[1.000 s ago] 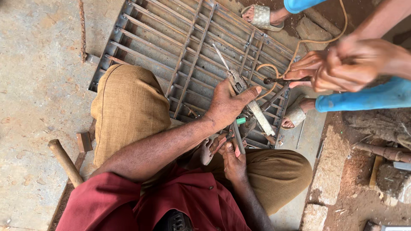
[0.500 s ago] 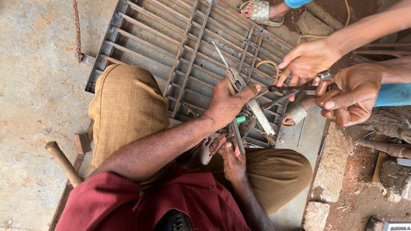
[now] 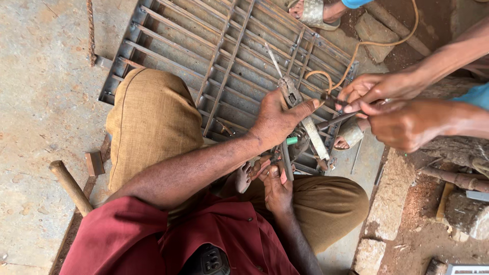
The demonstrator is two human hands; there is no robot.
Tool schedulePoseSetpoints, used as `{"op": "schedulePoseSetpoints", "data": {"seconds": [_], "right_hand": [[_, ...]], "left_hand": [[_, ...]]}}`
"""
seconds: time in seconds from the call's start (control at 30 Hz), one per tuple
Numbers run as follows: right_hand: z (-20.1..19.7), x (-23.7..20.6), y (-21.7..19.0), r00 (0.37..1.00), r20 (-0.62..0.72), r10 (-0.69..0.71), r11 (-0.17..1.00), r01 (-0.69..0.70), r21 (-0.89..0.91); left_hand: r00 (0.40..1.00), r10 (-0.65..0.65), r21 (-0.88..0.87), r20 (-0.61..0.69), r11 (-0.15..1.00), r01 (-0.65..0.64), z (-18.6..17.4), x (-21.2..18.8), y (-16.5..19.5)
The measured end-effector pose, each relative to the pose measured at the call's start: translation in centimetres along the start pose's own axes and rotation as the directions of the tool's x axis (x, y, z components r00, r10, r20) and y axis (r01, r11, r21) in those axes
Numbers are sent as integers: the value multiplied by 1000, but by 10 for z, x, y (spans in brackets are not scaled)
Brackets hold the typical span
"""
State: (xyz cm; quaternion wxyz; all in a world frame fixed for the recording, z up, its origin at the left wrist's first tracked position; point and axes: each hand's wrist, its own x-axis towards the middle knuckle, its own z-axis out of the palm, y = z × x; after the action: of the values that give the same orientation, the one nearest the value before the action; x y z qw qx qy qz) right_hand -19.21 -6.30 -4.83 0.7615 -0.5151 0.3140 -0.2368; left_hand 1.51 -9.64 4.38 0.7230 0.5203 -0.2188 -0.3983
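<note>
My left hand reaches out over a rusty metal window grille lying on the ground and is closed around a grey metal clamp tool with a flat bar under it. My right hand sits lower, between my knees, with its fingers pinched on a thin metal bar at the grille's near edge. A small green piece shows just below my left hand. Another person's two hands come in from the right, holding a dark rod close to my thumb.
An orange cable loops from the grille to the top right. A wooden hammer handle and a small block lie left of my knee. The other person's sandalled feet rest on the grille. Stone blocks and scrap lie at right.
The other person's hands have come together around the dark rod and shifted slightly left, nearer my left thumb. My own hands have kept their grips and places.
</note>
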Motion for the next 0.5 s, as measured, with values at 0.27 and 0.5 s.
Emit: {"op": "schedulePoseSetpoints", "data": {"seconds": [0.27, 0.5], "right_hand": [[-1, 8, -7, 998, 22, -52, 997, 53, -59], [-1, 10, -5, 993, 36, -110, 991, 113, -79]], "left_hand": [[993, 117, -34, -9, 993, -117, -2, -2, 15], [995, 99, -88, 24, 991, -97, -8, -3, 23]]}}
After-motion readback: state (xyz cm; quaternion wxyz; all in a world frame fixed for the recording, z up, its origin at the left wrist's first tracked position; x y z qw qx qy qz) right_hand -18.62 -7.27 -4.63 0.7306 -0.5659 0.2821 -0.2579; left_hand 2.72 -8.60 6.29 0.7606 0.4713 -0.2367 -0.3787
